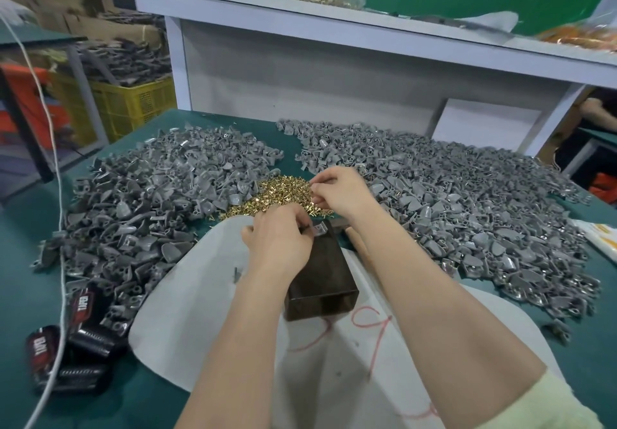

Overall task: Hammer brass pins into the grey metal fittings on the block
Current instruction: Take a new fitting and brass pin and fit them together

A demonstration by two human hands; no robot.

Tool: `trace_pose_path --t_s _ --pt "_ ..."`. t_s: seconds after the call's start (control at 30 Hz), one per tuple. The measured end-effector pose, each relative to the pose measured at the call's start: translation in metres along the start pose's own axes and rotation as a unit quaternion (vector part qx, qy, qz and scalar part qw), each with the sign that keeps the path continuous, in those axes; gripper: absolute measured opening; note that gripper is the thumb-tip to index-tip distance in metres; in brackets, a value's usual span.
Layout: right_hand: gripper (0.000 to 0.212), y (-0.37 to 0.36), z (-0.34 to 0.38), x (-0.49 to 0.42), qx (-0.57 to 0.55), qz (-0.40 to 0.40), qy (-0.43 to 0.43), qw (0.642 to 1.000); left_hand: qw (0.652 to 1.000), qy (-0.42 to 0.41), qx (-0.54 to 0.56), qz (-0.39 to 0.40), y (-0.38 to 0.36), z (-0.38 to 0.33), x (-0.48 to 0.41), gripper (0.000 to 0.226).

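Note:
A dark block (322,281) stands on a white sheet (187,322) in front of me. My left hand (280,238) grips a grey metal fitting (317,229) at the block's far end. My right hand (337,191) is over a small heap of brass pins (283,191) just beyond the block, its fingertips pinching among them. A wooden hammer handle (359,245) lies to the right of the block, partly hidden under my right forearm.
Large piles of grey fittings cover the green table on the left (140,201) and right (467,201). Black tape-measure cases (70,355) and a white cord (61,261) lie at the near left. A white shelf (334,28) rises behind.

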State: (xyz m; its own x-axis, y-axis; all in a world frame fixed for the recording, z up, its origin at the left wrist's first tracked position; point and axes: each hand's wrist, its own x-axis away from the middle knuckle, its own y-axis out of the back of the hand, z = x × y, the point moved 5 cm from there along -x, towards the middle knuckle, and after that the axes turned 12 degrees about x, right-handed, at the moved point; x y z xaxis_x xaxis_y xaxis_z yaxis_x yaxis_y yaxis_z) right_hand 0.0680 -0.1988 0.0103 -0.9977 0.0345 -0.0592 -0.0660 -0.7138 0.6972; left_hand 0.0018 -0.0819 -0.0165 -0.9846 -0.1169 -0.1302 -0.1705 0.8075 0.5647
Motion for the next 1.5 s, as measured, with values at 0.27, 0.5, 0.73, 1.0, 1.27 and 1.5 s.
trace_pose_path --t_s 0.27,0.5,0.73,1.0,1.27,1.5 --pt "0.023 -0.004 0.0 -0.004 -0.034 0.032 -0.013 0.999 1.0 0.0 -0.006 0.001 0.0 -0.001 -0.001 0.008" --pt "0.009 -0.007 0.003 0.0 -0.01 -0.01 0.005 1.0 1.0 -0.001 -0.003 0.001 0.001 -0.001 0.0 0.011" --pt "0.01 0.016 0.001 0.028 -0.026 0.025 0.012 0.999 1.0 -0.004 -0.005 -0.001 0.001 -0.001 -0.001 0.01" --pt "0.015 0.023 -0.001 0.058 0.184 0.002 0.095 0.978 1.0 -0.003 -0.014 0.001 0.0 -0.002 -0.001 0.011" --pt "0.014 0.006 -0.002 0.054 0.228 -0.032 0.126 0.965 1.0 -0.005 -0.022 0.003 -0.002 -0.001 -0.002 0.01" --pt "0.012 -0.002 -0.002 0.058 0.258 -0.026 0.127 0.957 1.0 -0.005 -0.009 0.002 -0.002 0.0 -0.002 0.009"
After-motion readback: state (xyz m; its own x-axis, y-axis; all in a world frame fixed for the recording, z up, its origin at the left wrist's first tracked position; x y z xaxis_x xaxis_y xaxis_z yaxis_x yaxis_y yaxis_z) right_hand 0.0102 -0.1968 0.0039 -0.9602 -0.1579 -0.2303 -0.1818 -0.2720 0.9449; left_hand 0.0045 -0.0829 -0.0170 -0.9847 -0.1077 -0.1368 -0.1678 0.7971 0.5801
